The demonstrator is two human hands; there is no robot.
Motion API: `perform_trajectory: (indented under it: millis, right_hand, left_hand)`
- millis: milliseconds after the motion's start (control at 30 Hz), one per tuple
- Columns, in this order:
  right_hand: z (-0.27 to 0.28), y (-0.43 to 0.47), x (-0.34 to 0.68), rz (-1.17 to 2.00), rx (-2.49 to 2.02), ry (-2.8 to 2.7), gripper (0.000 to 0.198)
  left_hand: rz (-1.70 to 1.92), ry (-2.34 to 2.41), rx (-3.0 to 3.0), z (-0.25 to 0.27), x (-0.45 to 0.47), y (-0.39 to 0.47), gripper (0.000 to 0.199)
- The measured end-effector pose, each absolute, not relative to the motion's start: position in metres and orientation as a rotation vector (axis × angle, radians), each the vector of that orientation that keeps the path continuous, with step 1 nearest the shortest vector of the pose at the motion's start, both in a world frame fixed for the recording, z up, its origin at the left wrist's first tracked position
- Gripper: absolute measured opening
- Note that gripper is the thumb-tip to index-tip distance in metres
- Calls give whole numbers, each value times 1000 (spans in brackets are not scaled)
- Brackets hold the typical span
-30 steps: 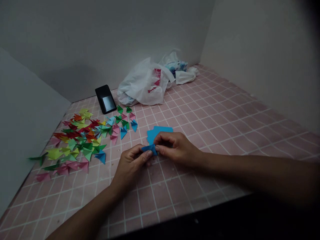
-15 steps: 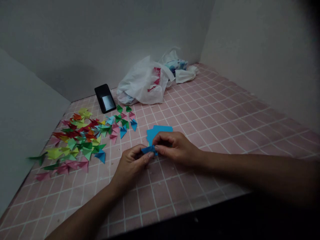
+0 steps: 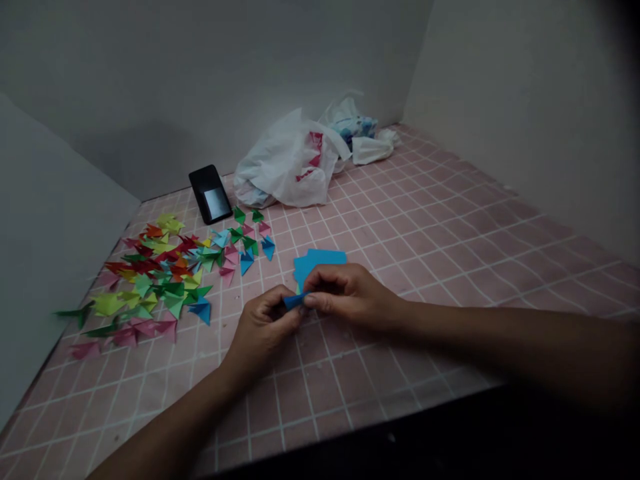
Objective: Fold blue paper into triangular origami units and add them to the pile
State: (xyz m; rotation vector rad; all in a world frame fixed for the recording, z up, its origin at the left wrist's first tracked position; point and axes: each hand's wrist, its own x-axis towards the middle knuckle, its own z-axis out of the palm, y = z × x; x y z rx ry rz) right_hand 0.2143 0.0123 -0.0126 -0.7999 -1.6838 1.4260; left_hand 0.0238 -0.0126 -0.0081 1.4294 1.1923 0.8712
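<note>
Blue folded paper (image 3: pixel 294 301) pinched between left hand (image 3: pixel 261 328) and right hand (image 3: pixel 350 294)

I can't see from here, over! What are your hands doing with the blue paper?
Both hands, left hand and right hand, pinching small folded blue paper. Blue sheets just behind. Folded pieces pile off left; nothing blocking.

Matt blue paper piece (image 3: pixel 295 301); glossy black phone (image 3: pixel 211 194); crinkled plastic bag (image 3: pixel 287 162).
</note>
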Motion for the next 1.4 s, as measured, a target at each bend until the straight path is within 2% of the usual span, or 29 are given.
perform_trajectory:
  millis: [233, 500, 667, 900, 1100, 1267, 1400]
  right_hand:
    - [-12, 13, 215, 1303, -864, -1745, 10]
    - [-16, 12, 214, 1393, -887, -1675, 7]
    - [-13, 11, 212, 1257, -881, -1737, 5]
    - [-11, 11, 212, 1218, -896, -1779, 7]
    - [-14, 11, 213, 1101, -899, -1854, 8]
    - [-12, 13, 213, 1217, -912, -1785, 8]
    - [-12, 14, 213, 1179, -896, -1818, 10]
  left_hand:
    - [905, 1178, 1418, -10, 23, -13, 15]
    - [990, 1191, 1422, -10, 21, -12, 13]
    - [1042, 1216, 1555, -9, 21, -13, 9]
    - [1029, 1147, 1314, -12, 24, -16, 7]
    - [1112, 1216, 1480, -6, 23, -16, 7]
    - [1103, 1169, 1246, -10, 24, -17, 8]
    - [1088, 1142, 1133, -13, 25, -18, 11]
